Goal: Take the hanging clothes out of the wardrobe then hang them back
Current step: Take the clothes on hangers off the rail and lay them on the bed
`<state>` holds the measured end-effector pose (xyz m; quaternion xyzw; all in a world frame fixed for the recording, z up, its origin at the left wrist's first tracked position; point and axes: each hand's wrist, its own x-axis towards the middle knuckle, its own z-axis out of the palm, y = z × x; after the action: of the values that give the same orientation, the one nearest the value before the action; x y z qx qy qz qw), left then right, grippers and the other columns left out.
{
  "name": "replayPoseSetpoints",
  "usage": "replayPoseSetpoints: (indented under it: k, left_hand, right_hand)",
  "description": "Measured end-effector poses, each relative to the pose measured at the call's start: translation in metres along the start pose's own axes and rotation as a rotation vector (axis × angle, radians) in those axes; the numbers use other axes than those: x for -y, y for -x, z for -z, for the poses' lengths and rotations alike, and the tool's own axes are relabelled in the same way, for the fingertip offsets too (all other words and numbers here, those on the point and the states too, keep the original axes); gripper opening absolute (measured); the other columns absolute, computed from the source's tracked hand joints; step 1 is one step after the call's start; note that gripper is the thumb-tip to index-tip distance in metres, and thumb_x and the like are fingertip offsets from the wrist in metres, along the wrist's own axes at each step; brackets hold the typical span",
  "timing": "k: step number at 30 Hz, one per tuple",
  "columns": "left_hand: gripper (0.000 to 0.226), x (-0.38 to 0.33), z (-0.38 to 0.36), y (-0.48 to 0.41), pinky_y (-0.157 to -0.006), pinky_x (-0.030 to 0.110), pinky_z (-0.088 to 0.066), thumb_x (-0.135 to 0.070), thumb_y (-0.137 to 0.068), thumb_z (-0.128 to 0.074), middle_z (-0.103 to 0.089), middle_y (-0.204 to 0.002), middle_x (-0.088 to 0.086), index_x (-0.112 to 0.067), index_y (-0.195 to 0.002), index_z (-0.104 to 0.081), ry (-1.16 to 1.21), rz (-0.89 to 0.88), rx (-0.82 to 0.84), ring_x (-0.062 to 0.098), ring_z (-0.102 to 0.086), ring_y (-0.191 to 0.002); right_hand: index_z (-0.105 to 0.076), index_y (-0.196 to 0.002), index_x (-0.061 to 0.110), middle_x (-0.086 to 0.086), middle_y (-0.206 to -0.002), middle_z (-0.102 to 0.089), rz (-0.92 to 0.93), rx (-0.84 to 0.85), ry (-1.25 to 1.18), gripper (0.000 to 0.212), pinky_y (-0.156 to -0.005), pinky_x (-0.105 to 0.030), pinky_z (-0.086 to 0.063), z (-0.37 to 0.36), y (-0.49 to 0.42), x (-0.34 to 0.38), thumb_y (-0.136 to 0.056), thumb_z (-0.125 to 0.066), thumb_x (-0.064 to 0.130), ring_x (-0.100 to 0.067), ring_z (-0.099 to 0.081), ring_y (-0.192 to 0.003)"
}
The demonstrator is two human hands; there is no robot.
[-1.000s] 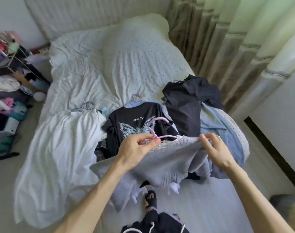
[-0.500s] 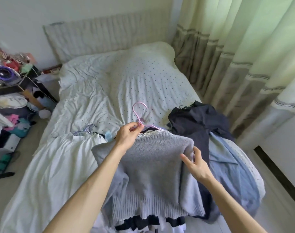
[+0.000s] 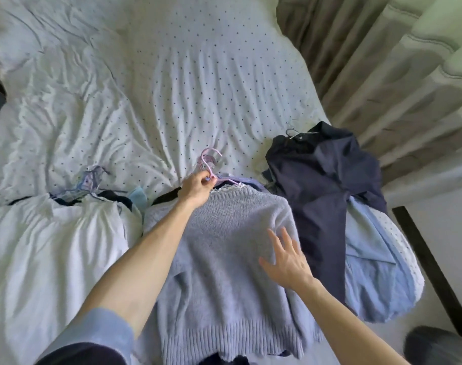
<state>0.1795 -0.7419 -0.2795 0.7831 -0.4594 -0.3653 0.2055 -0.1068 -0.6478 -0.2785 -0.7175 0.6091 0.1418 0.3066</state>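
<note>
While lying flat at lower centre of frame on bed (image 3: 171, 88), grey knit sweater (image 3: 224, 259) is resting beside navy shirt (image 3: 322, 185); left hand (image 3: 197, 189) pinching pink hanger (image 3: 208, 164) neck; right hand (image 3: 287, 262) spreading fingers, pressing on sweater.

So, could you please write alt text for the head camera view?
A person's left hand grips a pink hanger carrying a grey knit sweater laid on a bed, while the open right hand rests on it. A navy garment lies alongside.

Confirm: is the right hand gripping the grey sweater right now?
No. The right hand lies open, fingers spread, over the grey sweater; only the left hand grips, on the pink hanger.
</note>
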Motion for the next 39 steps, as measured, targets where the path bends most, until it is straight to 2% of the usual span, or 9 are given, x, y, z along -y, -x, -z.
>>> replayPoseSetpoints:
  k: [6, 9, 13, 18, 24, 27, 30, 34, 39]
  left_hand:
    - [0.030, 0.039, -0.024, -0.097, -0.066, 0.028, -0.045, -0.040, -0.099, -0.057, -0.063, -0.113, -0.001, -0.021, -0.121, -0.062, 0.087, 0.125, 0.020, 0.017, -0.057, -0.083]
    - [0.029, 0.058, -0.037, -0.143, -0.085, 0.039, -0.055, -0.039, -0.097, -0.060, -0.066, -0.119, 0.004, -0.022, -0.119, -0.064, 0.150, 0.160, 0.053, 0.024, -0.063, -0.093]
    - [0.040, 0.095, -0.062, -0.179, -0.091, 0.040, -0.054, -0.055, -0.094, -0.057, -0.064, -0.123, -0.002, -0.031, -0.125, -0.061, -0.009, 0.221, 0.156, 0.026, -0.065, -0.098]
    - [0.027, 0.120, -0.093, -0.187, -0.062, 0.028, -0.044, -0.041, -0.094, -0.064, -0.066, -0.098, -0.001, -0.021, -0.112, -0.069, 0.037, 0.207, 0.049, 0.013, -0.056, -0.070]
    - [0.022, 0.113, -0.102, -0.172, -0.094, 0.040, -0.039, -0.051, -0.092, -0.061, -0.068, -0.104, -0.010, -0.036, -0.107, -0.063, -0.206, 0.165, -0.067, 0.020, -0.062, -0.101]
    - [0.038, 0.094, -0.095, -0.162, -0.107, 0.046, -0.030, -0.049, -0.098, -0.050, -0.068, -0.115, 0.002, -0.033, -0.133, -0.047, -0.367, 0.273, 0.102, 0.028, -0.059, -0.116]
    - [0.057, 0.071, -0.082, -0.144, -0.107, 0.049, -0.036, -0.042, -0.098, -0.047, -0.060, -0.131, 0.011, -0.024, -0.149, -0.030, -0.474, 0.307, 0.195, 0.034, -0.055, -0.125]
    - [0.049, 0.023, -0.077, -0.088, -0.103, 0.049, -0.043, -0.036, -0.095, -0.050, -0.056, -0.137, 0.012, -0.022, -0.142, -0.045, -0.574, 0.105, 0.253, 0.034, -0.053, -0.126]
    - [0.048, -0.081, -0.100, 0.020, -0.104, 0.043, -0.042, -0.039, -0.096, -0.049, -0.054, -0.142, 0.003, -0.029, -0.143, -0.046, -0.707, -0.290, 0.373, 0.028, -0.052, -0.128]
  right_hand:
    - [0.004, -0.155, 0.041, 0.006, -0.162, 0.027, -0.009, 0.083, 0.158, 0.080, -0.116, -0.069, -0.006, -0.027, -0.052, 0.001, -0.093, -0.043, 0.058, -0.031, 0.019, -0.150]
    - [0.008, -0.154, 0.044, 0.008, -0.160, 0.032, -0.037, 0.182, 0.165, 0.082, -0.116, -0.069, -0.003, -0.044, -0.072, -0.006, -0.093, -0.042, 0.061, -0.030, 0.025, -0.149]
    - [0.009, -0.154, 0.044, 0.005, -0.162, 0.026, -0.038, 0.237, 0.201, 0.084, -0.116, -0.068, -0.007, -0.067, -0.094, -0.007, -0.090, -0.041, 0.065, -0.032, 0.023, -0.149]
    - [0.011, -0.153, 0.044, 0.002, -0.162, 0.027, -0.012, 0.263, 0.259, 0.087, -0.114, -0.071, -0.005, -0.084, -0.113, -0.010, -0.088, -0.042, 0.066, -0.037, 0.022, -0.148]
    - [0.006, -0.154, 0.043, 0.000, -0.163, 0.023, 0.024, 0.243, 0.228, 0.087, -0.114, -0.070, -0.007, -0.083, -0.110, -0.014, -0.087, -0.045, 0.063, -0.037, 0.017, -0.150]
    - [-0.003, -0.155, 0.044, 0.003, -0.165, 0.016, 0.043, 0.233, 0.163, 0.080, -0.117, -0.064, -0.007, -0.068, -0.098, -0.015, -0.089, -0.047, 0.059, -0.033, 0.012, -0.152]
    - [-0.016, -0.154, 0.043, 0.007, -0.165, -0.004, 0.047, 0.191, 0.051, 0.068, -0.121, -0.053, -0.014, -0.046, -0.076, -0.017, -0.092, -0.043, 0.051, -0.029, -0.005, -0.153]
    - [-0.040, -0.148, 0.033, 0.004, -0.157, -0.036, 0.014, 0.034, -0.076, 0.051, -0.119, -0.038, -0.025, -0.011, -0.025, -0.035, -0.098, -0.044, 0.044, -0.022, -0.023, -0.150]
    - [-0.047, -0.144, 0.034, 0.008, -0.153, -0.044, -0.064, -0.183, -0.132, 0.049, -0.120, -0.032, -0.025, 0.053, 0.057, -0.086, -0.099, -0.038, 0.049, -0.015, -0.028, -0.148]
